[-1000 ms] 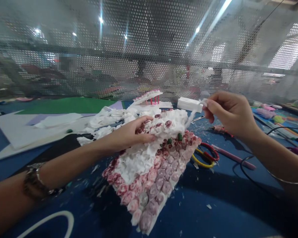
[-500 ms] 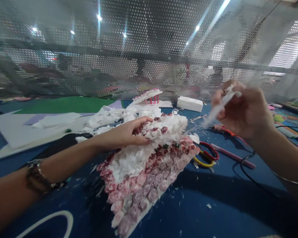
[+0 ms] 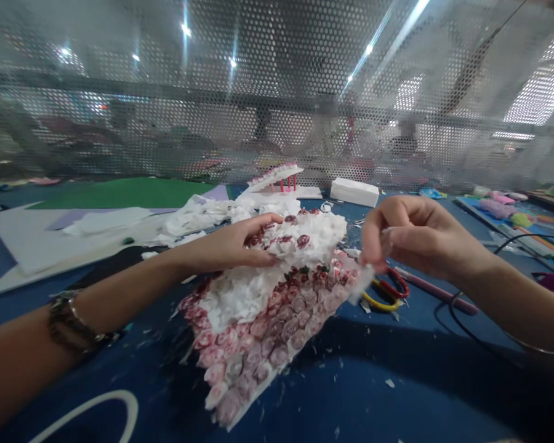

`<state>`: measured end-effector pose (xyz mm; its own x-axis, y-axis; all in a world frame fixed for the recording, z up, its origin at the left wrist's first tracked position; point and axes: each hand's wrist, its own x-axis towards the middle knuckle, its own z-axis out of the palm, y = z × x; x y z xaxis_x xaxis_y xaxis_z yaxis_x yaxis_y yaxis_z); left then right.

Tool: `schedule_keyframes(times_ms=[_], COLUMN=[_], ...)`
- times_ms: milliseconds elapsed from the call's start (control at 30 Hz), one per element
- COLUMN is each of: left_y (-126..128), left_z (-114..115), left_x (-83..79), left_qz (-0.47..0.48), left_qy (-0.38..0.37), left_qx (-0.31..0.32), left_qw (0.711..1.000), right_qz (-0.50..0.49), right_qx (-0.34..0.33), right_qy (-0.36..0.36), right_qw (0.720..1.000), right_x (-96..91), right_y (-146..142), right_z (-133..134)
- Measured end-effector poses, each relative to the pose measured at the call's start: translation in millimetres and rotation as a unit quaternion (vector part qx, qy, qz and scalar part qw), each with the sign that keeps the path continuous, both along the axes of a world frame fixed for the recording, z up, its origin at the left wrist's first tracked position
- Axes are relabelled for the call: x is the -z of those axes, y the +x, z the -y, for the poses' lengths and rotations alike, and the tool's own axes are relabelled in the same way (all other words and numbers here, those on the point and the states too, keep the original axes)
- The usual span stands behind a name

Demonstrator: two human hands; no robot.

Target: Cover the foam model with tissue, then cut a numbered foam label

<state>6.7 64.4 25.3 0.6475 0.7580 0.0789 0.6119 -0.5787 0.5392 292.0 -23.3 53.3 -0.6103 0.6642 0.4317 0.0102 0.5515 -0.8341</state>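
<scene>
A craft piece (image 3: 286, 320) covered with rolled paper roses in pink, mauve and dark red, and with ruffled white tissue, stands tilted in front of me. My left hand (image 3: 240, 243) grips its raised upper part, thumb in front and fingers around the back. At its right edge, my right hand (image 3: 410, 240) pinches a strip of white tissue paper (image 3: 362, 284), which hangs down blurred from the fingertips. The strip overlaps the craft's right corner; whether they touch I cannot tell. Scissors (image 3: 388, 292) with red and yellow handles lie below the right hand, partly covered.
Crumpled white tissue (image 3: 191, 215) lies behind my left arm, near green paper (image 3: 133, 192) and white sheets. At the back stand a small model (image 3: 284, 177) on pink posts and a white box (image 3: 354, 192). A pink pen (image 3: 436, 292) and black cable (image 3: 466, 326) lie right.
My right hand has come left and down with the tissue strip, from above the table to beside the craft's right edge. My left hand keeps its grip nearly in place.
</scene>
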Motion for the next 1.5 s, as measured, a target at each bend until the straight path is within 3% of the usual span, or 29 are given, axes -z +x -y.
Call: schedule_keyframes(times_ms=[100,200,300,467,667,1033,1233,1500], left_y=[0.6,2.1,3.2,5.3,5.4,3.7,4.2,12.4], left_z=[0.9,2.8,4.8,7.1,5.9,5.9,3.3,6.9], left_x=[-1.7,-4.5,-6.5,-6.1,-2.9,-2.2,7.4,26.6], left_qz=[-0.014,-0.015,-0.003,0.026,0.028,0.001,0.048,0.063], left_qy=[-0.006,-0.015,-0.023,-0.055,-0.045,-0.038,-0.108,-0.169], left_qx=[-0.01,-0.012,-0.001,0.003,0.011,-0.016,-0.011,0.05], left_qw=[1.0,1.0,1.0,0.998,0.999,0.999,0.993,0.982], right_qz=[0.02,0.096,0.196,0.295,0.246,0.138,0.11,0.106], right_qx=[0.019,0.12,0.205,0.187,0.136,0.225,0.207,0.23], right_qy=[-0.021,0.061,0.14,0.12,0.075,0.107,0.157,0.105], right_qw=[0.999,0.986,0.949,0.929,0.957,0.959,0.959,0.962], right_x=[4.1,5.2,3.6,1.8,7.6,-1.3,4.8,4.6], right_y=[0.8,-2.8,-7.3,-14.7,-22.2,-11.4,-18.0,-14.9], right_z=[-0.1,0.9,3.8,9.5,12.7,9.5,14.5,13.9])
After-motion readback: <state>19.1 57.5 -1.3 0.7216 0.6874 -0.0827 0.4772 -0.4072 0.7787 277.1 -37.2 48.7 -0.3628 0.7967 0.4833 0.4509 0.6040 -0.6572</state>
